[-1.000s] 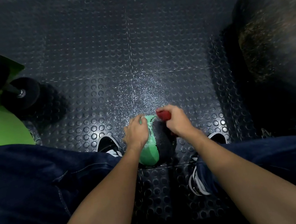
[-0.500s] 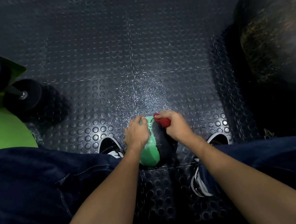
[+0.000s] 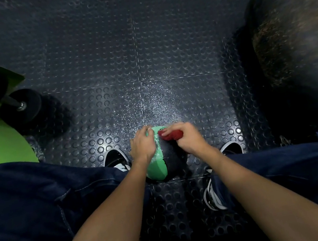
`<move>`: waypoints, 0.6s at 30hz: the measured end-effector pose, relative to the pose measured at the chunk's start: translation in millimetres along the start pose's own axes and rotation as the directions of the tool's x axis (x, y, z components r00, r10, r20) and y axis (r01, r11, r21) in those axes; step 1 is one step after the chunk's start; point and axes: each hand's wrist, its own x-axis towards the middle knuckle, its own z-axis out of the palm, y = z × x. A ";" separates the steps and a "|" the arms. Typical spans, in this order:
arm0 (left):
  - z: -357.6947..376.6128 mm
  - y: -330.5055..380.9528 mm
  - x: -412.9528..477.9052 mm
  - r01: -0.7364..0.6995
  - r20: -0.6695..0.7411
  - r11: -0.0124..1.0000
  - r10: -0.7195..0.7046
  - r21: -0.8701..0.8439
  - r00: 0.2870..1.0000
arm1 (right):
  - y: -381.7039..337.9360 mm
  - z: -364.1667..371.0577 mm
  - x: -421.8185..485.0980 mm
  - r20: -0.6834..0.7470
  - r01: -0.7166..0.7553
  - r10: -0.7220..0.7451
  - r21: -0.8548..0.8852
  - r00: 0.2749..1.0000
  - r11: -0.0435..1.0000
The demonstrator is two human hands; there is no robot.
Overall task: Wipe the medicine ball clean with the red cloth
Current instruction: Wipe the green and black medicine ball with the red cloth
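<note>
Here, a green-and-black medicine ball (image 3: 157, 168) sits on the studded floor (image 3: 146, 70) between the person's shoes (image 3: 116, 159).
The left hand (image 3: 143, 145) cups its green side, fingers curled over the top; the right hand (image 3: 189, 138) clenches the bunched red cloth (image 3: 172, 135) against the ball's upper part.

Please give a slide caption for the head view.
Left hand holds the ball on the floor; right hand grips the cloth against its top.
</note>
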 end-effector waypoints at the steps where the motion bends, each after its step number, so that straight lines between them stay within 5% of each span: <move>1: -0.7 0.1 -1.0 -0.013 0.003 1.000 0.013 -0.001 1.000 | -3.3 -7.6 -1.6 0.017 -0.030 0.029 0.049 0.999 0.998; 5: -0.4 2.8 -7.5 -0.011 -0.002 1.000 0.011 0.012 1.000 | -7.4 -15.2 1.5 -0.167 -0.083 0.095 0.077 0.981 0.994; 9: 2.7 11.6 -11.9 0.047 -0.005 0.996 -0.046 0.070 0.999 | 7.7 10.5 -13.7 -0.073 0.088 -0.109 -0.244 0.991 0.966; 11: 3.9 14.1 -14.2 0.071 -0.020 0.994 -0.070 0.086 0.997 | 12.2 8.8 -22.7 -0.074 0.097 -0.112 -0.179 0.991 0.979; 15: 9.1 3.5 -22.5 -0.008 -0.020 0.995 0.010 0.099 1.000 | 4.9 -13.6 -22.6 -0.128 -0.086 0.108 0.163 0.986 0.983; 18: 9.2 7.3 -28.3 0.002 0.004 0.993 -0.002 0.122 1.000 | 8.3 -8.5 -19.4 -0.196 -0.147 0.150 0.027 0.969 0.989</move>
